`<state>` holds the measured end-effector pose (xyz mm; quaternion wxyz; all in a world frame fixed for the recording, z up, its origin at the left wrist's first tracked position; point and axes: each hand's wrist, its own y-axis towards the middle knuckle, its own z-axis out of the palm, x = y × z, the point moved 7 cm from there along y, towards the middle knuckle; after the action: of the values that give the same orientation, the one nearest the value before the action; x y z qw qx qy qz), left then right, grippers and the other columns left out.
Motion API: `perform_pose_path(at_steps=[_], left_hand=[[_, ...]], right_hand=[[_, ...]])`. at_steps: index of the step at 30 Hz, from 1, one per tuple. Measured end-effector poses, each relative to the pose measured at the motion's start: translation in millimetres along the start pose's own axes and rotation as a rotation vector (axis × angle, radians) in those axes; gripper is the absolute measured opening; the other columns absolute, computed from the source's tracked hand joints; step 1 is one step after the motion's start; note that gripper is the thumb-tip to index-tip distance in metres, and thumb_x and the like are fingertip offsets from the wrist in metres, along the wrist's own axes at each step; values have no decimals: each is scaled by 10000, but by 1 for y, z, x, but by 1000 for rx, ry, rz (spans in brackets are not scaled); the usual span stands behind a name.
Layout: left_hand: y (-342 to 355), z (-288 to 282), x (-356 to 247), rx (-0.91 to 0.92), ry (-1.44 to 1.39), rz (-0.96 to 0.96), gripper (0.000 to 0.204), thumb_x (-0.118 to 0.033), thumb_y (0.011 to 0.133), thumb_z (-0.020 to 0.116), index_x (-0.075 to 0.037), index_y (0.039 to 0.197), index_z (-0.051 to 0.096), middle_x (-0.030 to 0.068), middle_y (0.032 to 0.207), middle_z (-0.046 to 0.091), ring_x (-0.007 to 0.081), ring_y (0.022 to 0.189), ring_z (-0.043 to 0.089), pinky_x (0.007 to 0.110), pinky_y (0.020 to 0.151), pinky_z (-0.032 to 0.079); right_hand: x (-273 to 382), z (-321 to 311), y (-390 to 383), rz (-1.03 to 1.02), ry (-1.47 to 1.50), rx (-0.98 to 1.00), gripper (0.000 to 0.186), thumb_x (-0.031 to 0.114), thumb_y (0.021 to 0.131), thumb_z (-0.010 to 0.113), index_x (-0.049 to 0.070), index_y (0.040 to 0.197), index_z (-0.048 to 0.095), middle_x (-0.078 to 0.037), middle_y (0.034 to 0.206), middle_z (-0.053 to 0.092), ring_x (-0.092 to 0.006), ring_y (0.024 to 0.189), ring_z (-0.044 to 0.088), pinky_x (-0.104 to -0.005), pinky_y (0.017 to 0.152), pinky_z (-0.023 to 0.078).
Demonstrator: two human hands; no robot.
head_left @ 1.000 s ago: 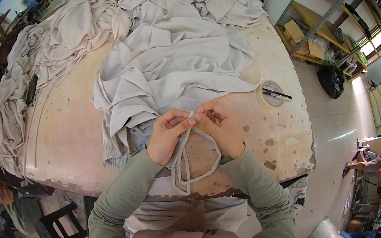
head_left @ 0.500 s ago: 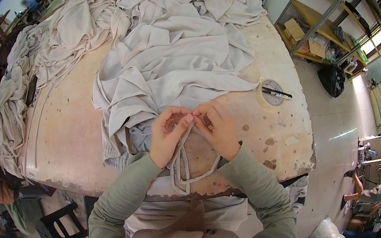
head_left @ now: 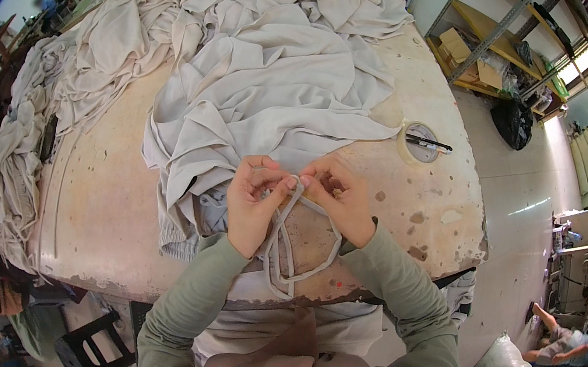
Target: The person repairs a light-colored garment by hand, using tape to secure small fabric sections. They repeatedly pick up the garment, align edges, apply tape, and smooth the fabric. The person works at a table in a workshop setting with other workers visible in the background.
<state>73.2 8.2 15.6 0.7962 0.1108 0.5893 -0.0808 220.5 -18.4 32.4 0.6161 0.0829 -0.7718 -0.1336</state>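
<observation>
Both my left hand (head_left: 255, 204) and my right hand (head_left: 340, 198) pinch a narrow light grey fabric cord (head_left: 287, 255) at its upper part, fingertips almost meeting. Below them the cord hangs in loops down to the front edge of the table. Just beyond my hands lies a large heap of light grey cloth (head_left: 271, 76), crumpled across the table. A gathered, elastic-looking edge (head_left: 179, 241) of that cloth rests left of my left forearm. Whether the cord is knotted between my fingertips is too small to tell.
The worn, stained table (head_left: 110, 226) curves round in front of me. A roll of tape (head_left: 411, 154) with dark pens (head_left: 429, 143) in it lies at right. More grey cloth (head_left: 20, 147) hangs over the left edge. Shelving, a black bag (head_left: 513, 123) and a person (head_left: 562, 345) are off to the right.
My fingertips have shifted slightly, and a length of cord now shows running from under my right hand, forming a wider loop. The person at far right has moved.
</observation>
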Motion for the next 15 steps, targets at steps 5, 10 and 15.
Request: perform_pose_path(at_steps=[5,10,15], left_hand=[[-2,2,-4,21,110,57,300,23,823,672,-16,1055,485,66,904,637,90,853,584,227,792,451],[-1,6,3,50,122,-45,301,43,814,669,-27,1021,461,59,916,610,94,893,588,234,806,449],[-2,13,-9,125,230,114,327,47,821,654,-46,1013,406,69,927,615,104,902,568,236,817,435]], right_hand=[[3,0,-2,-11,-132,61,79,101,872,630,41,916,605,23,830,540,-46,659,470,-199,582,381],[-16,7,-4,144,1,102,120,147,900,577,43,958,564,9,814,529,-77,658,479,-212,604,391],[-45,25,-16,592,713,200,120,160,953,508,58,999,554,47,864,517,-43,704,425,-187,644,356]])
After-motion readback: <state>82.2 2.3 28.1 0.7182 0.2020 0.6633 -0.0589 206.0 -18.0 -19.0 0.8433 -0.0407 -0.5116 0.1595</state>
